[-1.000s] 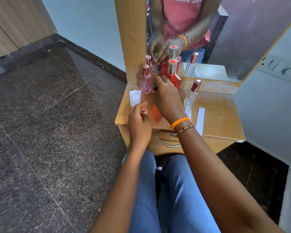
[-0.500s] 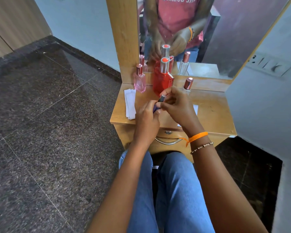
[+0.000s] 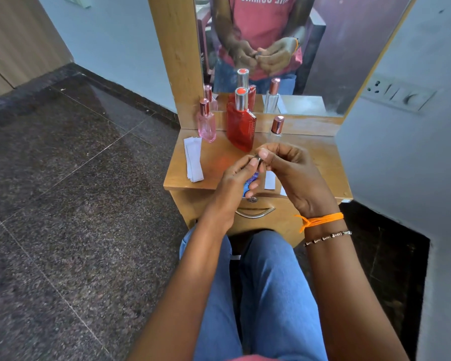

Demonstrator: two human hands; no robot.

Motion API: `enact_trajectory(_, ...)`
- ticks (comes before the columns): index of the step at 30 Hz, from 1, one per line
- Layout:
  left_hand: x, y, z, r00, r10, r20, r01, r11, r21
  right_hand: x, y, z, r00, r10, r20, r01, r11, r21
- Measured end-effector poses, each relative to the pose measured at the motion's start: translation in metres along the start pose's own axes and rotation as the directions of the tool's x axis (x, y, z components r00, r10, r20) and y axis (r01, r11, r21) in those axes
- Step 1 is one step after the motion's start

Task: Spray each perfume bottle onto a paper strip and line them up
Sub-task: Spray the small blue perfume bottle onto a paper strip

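My left hand [image 3: 235,181] grips a small blue perfume bottle [image 3: 251,181] over the front of the wooden dresser top [image 3: 214,162]. My right hand [image 3: 292,170] pinches the bottle's silver cap [image 3: 257,159] at its top. A pink bottle [image 3: 206,122], a large red bottle [image 3: 241,126] and a clear bottle with a rose cap [image 3: 276,128] stand upright along the back by the mirror. A stack of white paper strips [image 3: 193,158] lies at the left. Two single strips [image 3: 270,179] lie under my right hand, partly hidden.
The mirror [image 3: 271,48] rises behind the bottles and repeats them. A drawer with a metal handle [image 3: 255,212] sits below the top, above my knees. A wall with a switch panel [image 3: 399,93] is close on the right; dark stone floor spreads to the left.
My right hand left the red bottle at the back and came forward. Both hands met on the small blue bottle and lifted it nearer me, fingers now at its cap.
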State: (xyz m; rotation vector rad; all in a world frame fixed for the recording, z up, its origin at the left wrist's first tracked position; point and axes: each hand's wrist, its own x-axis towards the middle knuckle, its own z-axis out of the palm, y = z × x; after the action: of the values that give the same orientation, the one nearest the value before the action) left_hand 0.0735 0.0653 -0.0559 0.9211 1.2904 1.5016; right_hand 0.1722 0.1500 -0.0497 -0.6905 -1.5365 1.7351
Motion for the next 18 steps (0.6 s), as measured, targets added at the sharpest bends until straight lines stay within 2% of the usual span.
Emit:
enact_trajectory(4, -0.003, 0.003, 0.005, 0.989, -0.092, 0.117, 0.115, 0.973, -0.199, -0.006, -0.005, -0.007, 0.999, 0.038, 0.036, -0.041, 0.995, 0.087)
enact_trajectory(7, -0.01, -0.001, 0.007, 0.954, -0.186, 0.234, 0.254, 0.917, -0.309, -0.004, -0.016, -0.022, 0.998, 0.051, -0.032, -0.042, 0.967, 0.25)
enact_trajectory(9, -0.013, -0.007, 0.009, 0.951, -0.203, 0.233, 0.267, 0.919, -0.288, -0.004, -0.019, -0.036, 0.994, 0.036, -0.1, -0.008, 0.963, 0.271)
enact_trajectory(10, -0.013, -0.01, 0.009, 0.959, -0.203, 0.197, 0.251, 0.932, -0.263, -0.005, -0.017, -0.043, 0.989, 0.022, -0.148, 0.006, 0.983, 0.183)
enact_trajectory(11, -0.012, -0.011, 0.01, 0.968, -0.192, 0.162, 0.228, 0.943, -0.244, -0.007, -0.012, -0.048, 0.976, -0.008, -0.216, 0.007, 1.0, -0.009)
enact_trajectory(12, -0.01, -0.012, 0.011, 0.975, -0.175, 0.138, 0.204, 0.952, -0.228, -0.008, -0.003, -0.053, 0.957, -0.054, -0.284, -0.022, 0.966, -0.258)
enact_trajectory(13, -0.009, -0.013, 0.012, 0.979, -0.16, 0.125, 0.184, 0.959, -0.216, -0.009, 0.008, -0.057, 0.935, -0.108, -0.338, -0.069, 0.878, -0.473)
enact_trajectory(14, -0.008, -0.013, 0.013, 0.981, -0.152, 0.118, 0.173, 0.964, -0.201, -0.01, 0.017, -0.062, 0.914, -0.153, -0.375, -0.122, 0.78, -0.614)
enact_trajectory(16, -0.007, -0.013, 0.016, 0.984, -0.146, 0.103, 0.162, 0.972, -0.169, -0.013, 0.03, -0.069, 0.896, -0.2, -0.397, -0.176, 0.662, -0.729)
enact_trajectory(18, -0.005, -0.014, 0.02, 0.989, -0.128, 0.079, 0.139, 0.978, -0.154, -0.013, 0.039, -0.075, 0.895, -0.228, -0.383, -0.178, 0.604, -0.777)
